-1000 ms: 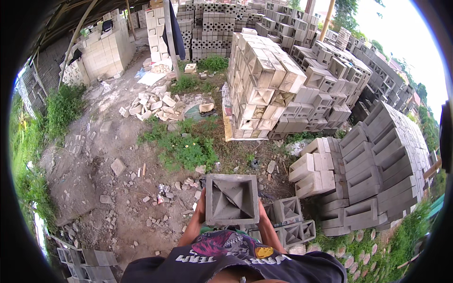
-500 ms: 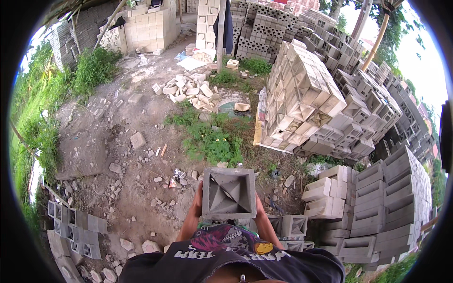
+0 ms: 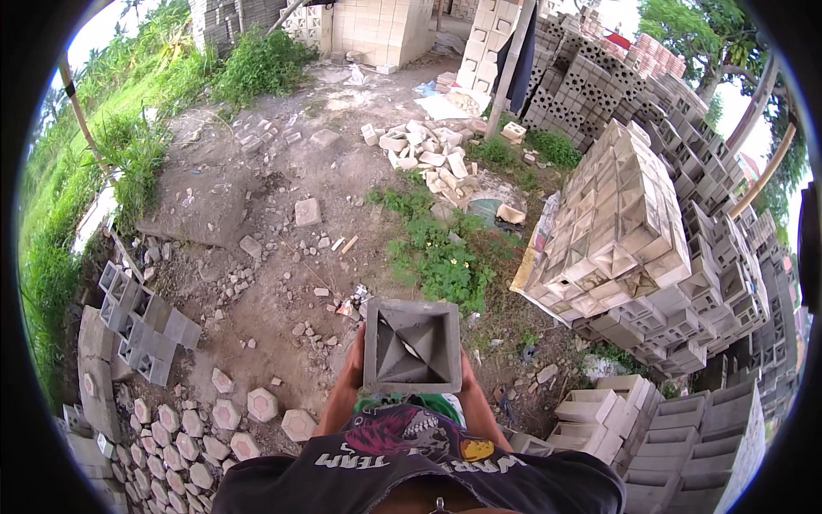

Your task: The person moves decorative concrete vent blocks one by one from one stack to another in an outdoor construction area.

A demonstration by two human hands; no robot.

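Held in front of my body is a grey concrete ventilation block (image 3: 401, 367), square, with a deep frame and slanting inner faces that meet in the middle. A narrow slit of light shows through its centre. My left hand (image 3: 356, 353) presses against the block's left side. On the opposite side my right hand (image 3: 467, 372) grips it, so the block is carried between both palms. Most of the fingers are hidden behind or under the block.
Hexagonal pavers (image 3: 190, 445) cover the ground at lower left, near several grey blocks (image 3: 147, 330). A tall stack of pale ventilation blocks (image 3: 612, 227) stands to the right, with more blocks (image 3: 676, 437) at lower right. Broken blocks (image 3: 428, 150) lie beyond green weeds (image 3: 445, 257).
My view has turned left, so the stacks and rubble have shifted rightward and many more hexagonal pavers show at lower left. The ventilation block stays between my hands.
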